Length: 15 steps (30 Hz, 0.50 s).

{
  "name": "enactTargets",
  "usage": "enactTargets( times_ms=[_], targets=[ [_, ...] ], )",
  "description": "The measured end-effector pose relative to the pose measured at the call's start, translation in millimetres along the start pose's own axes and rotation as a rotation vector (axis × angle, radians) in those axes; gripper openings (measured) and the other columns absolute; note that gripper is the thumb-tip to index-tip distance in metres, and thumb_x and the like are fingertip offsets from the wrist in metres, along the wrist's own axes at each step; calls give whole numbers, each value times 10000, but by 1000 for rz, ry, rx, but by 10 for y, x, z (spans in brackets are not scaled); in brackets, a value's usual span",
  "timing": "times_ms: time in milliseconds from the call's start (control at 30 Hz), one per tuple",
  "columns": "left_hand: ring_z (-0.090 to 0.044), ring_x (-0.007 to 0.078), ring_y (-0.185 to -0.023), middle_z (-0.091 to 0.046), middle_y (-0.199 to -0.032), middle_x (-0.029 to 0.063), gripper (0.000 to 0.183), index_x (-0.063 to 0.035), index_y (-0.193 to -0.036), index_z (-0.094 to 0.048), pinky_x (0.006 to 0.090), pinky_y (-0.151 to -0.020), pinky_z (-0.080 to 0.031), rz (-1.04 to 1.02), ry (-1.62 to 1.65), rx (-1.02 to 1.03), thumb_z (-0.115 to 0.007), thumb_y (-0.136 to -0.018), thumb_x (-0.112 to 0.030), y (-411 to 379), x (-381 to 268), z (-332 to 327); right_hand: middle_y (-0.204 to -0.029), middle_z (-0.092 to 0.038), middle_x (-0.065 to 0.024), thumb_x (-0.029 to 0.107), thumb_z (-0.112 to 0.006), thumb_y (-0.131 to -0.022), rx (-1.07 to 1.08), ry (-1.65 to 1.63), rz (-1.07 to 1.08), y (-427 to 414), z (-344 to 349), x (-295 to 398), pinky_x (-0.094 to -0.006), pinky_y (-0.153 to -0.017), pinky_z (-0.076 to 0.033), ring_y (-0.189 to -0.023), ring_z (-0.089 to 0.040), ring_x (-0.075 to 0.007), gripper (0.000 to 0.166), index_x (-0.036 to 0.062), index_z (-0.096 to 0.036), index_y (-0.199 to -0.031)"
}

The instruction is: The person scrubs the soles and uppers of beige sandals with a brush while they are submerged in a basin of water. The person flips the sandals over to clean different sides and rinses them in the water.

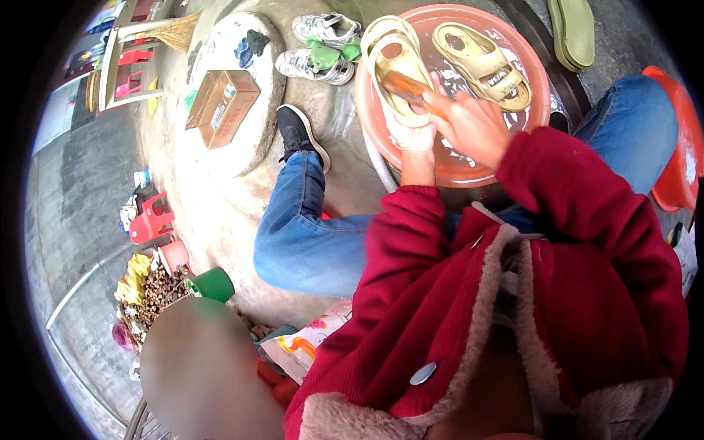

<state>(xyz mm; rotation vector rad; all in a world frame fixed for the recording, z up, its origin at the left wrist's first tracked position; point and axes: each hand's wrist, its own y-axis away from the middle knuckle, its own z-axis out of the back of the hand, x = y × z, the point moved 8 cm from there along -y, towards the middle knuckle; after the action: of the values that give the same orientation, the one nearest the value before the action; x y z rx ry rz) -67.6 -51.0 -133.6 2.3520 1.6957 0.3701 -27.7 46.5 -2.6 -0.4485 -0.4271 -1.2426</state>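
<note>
My left hand (413, 135) supports a pale yellow slide sandal (404, 61) from below, over the near-left part of a salmon-pink plastic basin (532, 58). In my right hand (479, 125) is a brush with an orange-brown wooden handle (404, 88), slightly blurred and pressed against the sandal's inner side. Its bristles are hidden. The matching sandal (465, 54) lies in the basin, in shallow water with white suds, to the right of my hands.
White sneakers (311, 65) with green cloth stand left of the basin. Beyond them, an opened cardboard box (234, 107) and dark socks (254, 45) rest on a stone slab (242, 148). Green soles (575, 33) lie far right, a red basin (679, 137) nearer. A grey hose (379, 162) passes beside the basin.
</note>
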Motion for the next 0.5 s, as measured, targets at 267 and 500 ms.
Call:
enactTargets(
  times_ms=[267,500],
  targets=[
    [-512,357,-1165,-512,-1303,173,575,-148,-1369,-454,508,-996,-426,47,-194,1,-430,-944,-534,-36,125,-14,-798,-624,-227,261,-580,-901,-87,10,-61,-217,-52,-219,-479,-591,-500,-694,-637,-394,325,135,-624,-1197],
    [-509,348,-1193,-549,-1290,146,590,-109,-1364,-459,539,-1025,-394,-28,-238,-29,-393,-956,-530,-65,-48,115,-784,-645,-222,301,-550,-892,66,-207,-182,-102,-219,-172,-533,-622,-505,-711,-647,-424,344,156,-589,-1201]
  ],
)
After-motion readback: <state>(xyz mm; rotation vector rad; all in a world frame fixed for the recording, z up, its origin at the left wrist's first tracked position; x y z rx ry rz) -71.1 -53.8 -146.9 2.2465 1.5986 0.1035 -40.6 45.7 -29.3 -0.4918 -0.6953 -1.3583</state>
